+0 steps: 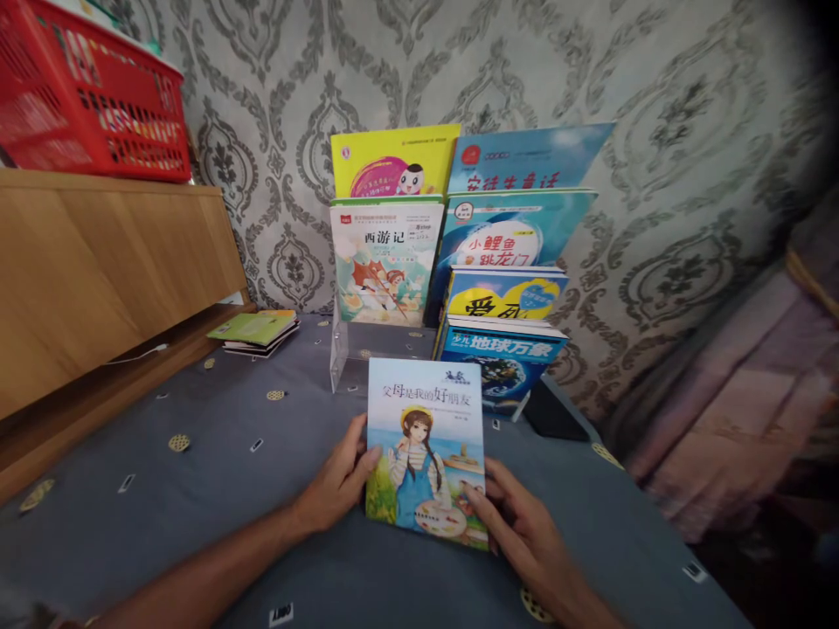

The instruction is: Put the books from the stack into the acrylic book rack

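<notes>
A picture-covered book (426, 463) with a painted girl in a yellow hat and blue overalls is tilted up toward me. My left hand (341, 472) grips its left edge, thumb on the front cover. On the lower right side, my right hand (517, 515) holds the same book, with its other fingers behind it. Just beyond stands a clear tiered book rack (347, 354). Its left column bears a white-green book (390, 262) and a yellow one (393, 162); the right column carries several blue-toned books, with a globe-covered book (498, 362) in front.
Several thin books (255, 330) lie stacked at the left by a wooden cabinet (111, 279). A red plastic basket (98, 96) rests on that cabinet. A dark flat object (554, 411) lies right of the rack. Pink cloth (714, 419) hangs at the right edge.
</notes>
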Demonstrator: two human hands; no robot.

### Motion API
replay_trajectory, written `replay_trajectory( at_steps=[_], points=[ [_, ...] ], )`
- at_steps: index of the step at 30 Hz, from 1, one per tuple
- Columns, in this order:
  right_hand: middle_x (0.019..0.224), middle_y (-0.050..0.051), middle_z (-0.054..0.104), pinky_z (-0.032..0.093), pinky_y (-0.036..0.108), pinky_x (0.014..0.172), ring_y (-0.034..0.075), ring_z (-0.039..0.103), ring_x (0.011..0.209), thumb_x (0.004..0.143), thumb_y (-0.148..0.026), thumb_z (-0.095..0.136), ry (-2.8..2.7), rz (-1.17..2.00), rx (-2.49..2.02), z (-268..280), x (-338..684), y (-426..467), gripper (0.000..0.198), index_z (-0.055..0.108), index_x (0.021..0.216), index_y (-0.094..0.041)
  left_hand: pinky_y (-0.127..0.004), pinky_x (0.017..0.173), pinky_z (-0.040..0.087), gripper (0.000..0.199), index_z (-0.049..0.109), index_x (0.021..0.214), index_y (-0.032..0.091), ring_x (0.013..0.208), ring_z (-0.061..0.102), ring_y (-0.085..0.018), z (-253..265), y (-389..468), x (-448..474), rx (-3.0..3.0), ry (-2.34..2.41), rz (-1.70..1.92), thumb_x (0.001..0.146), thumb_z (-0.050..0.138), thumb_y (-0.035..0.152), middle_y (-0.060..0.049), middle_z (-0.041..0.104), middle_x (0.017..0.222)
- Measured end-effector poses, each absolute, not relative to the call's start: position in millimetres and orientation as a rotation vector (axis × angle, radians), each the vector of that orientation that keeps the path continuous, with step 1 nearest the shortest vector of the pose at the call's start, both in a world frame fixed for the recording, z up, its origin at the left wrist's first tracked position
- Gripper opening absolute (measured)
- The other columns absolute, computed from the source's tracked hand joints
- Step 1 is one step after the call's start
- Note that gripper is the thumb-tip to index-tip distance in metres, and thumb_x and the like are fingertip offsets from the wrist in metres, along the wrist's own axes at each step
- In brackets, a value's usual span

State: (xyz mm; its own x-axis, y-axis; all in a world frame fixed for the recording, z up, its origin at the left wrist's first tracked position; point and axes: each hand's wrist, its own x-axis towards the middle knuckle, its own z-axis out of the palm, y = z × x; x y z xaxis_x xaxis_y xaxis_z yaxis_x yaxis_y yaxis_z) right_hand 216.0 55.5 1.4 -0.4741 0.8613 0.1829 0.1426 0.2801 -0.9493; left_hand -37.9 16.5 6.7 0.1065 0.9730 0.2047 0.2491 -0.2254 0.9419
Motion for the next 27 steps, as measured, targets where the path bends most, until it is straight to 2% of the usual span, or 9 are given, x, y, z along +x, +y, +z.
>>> replay_trajectory(
  at_steps=[2,5,8,10,15,20,23,25,27],
  points=[
    [0.109,0.012,0.076,0.062,0.038,0.079,0.024,0.073,0.088,0.093,-0.057,0.057,-1.768,1.407,-0.881,1.6,216.1,54.1,0.053,0.055,0.132,-0.022,-0.023,0.059,0.043,0.053,0.038,0.14,0.017,0.058,0.047,-0.012,7.3,18.1,-38.7,1.54,1.219,1.215,0.1,0.042,0.052,0.006,0.05,0.066],
    [0.1,0.011,0.077,0.062,0.033,0.064,0.02,0.071,0.07,0.092,-0.059,0.059,-1.699,1.54,-0.908,-5.1,216.7,53.3,0.06,0.05,0.138,-0.022,-0.024,0.062,0.044,0.051,0.05,0.128,0.015,0.064,0.052,-0.013,4.5,23.6,-42.0,1.506,1.214,1.222,0.098,0.044,0.055,0.003,0.054,0.067],
    [0.086,0.008,0.076,0.046,0.023,0.037,0.013,0.059,0.046,0.085,-0.067,0.061,-1.694,1.52,-1.045,-16.7,217.3,54.6,0.076,0.043,0.144,-0.021,-0.023,0.058,0.041,0.052,0.056,0.122,0.013,0.065,0.054,-0.013,-2.0,29.1,-46.3,1.536,1.258,1.201,0.095,0.048,0.057,0.0,0.061,0.073],
    [0.08,0.005,0.075,0.036,0.02,0.031,0.011,0.053,0.04,0.081,-0.072,0.061,-1.704,1.488,-1.128,-21.5,217.5,56.6,0.087,0.039,0.147,-0.021,-0.021,0.054,0.039,0.059,0.051,0.131,0.012,0.06,0.053,-0.012,-6.7,31.3,-48.3,1.528,1.317,1.179,0.093,0.051,0.057,0.0,0.062,0.073],
    [0.07,0.002,0.072,0.037,0.021,0.03,0.013,0.055,0.039,0.075,-0.073,0.062,-1.728,1.541,-1.243,-15.7,218.6,61.6,0.103,0.027,0.155,-0.018,-0.019,0.043,0.039,0.076,0.026,0.151,0.015,0.045,0.051,-0.01,-10.7,31.4,-50.3,1.47,1.326,1.037,0.091,0.051,0.054,0.004,0.06,0.068],
    [0.063,-0.001,0.068,0.042,0.023,0.032,0.015,0.058,0.037,0.074,-0.073,0.059,-1.779,1.597,-1.325,-9.1,219.8,63.4,0.11,0.016,0.159,-0.017,-0.018,0.041,0.04,0.057,0.047,0.141,0.013,0.042,0.049,-0.007,-9.6,32.3,-52.7,1.565,1.382,0.899,0.093,0.05,0.043,0.005,0.058,0.066],
    [0.062,-0.001,0.068,0.042,0.024,0.033,0.017,0.06,0.038,0.075,-0.071,0.057,-1.854,1.614,-1.338,-6.0,221.5,64.5,0.111,0.013,0.159,-0.015,-0.019,0.04,0.04,0.054,0.051,0.141,0.011,0.039,0.046,-0.008,-6.2,33.0,-53.6,1.63,1.477,0.784,0.094,0.047,0.036,0.005,0.056,0.063],
    [0.057,-0.003,0.065,0.042,0.025,0.033,0.018,0.061,0.037,0.08,-0.068,0.053,-1.952,1.599,-1.345,-3.6,224.5,66.4,0.104,0.017,0.159,-0.013,-0.02,0.043,0.041,0.051,0.053,0.141,0.012,0.041,0.048,-0.009,-0.6,31.8,-52.6,1.71,1.544,0.689,0.095,0.044,0.031,0.004,0.057,0.062],
    [0.053,-0.003,0.064,0.042,0.026,0.035,0.019,0.06,0.036,0.086,-0.063,0.046,-2.11,1.457,-1.367,-1.6,228.9,69.4,0.088,0.029,0.157,-0.013,-0.024,0.053,0.047,0.046,0.059,0.137,0.014,0.051,0.056,-0.012,7.1,29.1,-49.3,1.87,1.655,0.579,0.095,0.044,0.029,0.001,0.062,0.065]
  ],
)
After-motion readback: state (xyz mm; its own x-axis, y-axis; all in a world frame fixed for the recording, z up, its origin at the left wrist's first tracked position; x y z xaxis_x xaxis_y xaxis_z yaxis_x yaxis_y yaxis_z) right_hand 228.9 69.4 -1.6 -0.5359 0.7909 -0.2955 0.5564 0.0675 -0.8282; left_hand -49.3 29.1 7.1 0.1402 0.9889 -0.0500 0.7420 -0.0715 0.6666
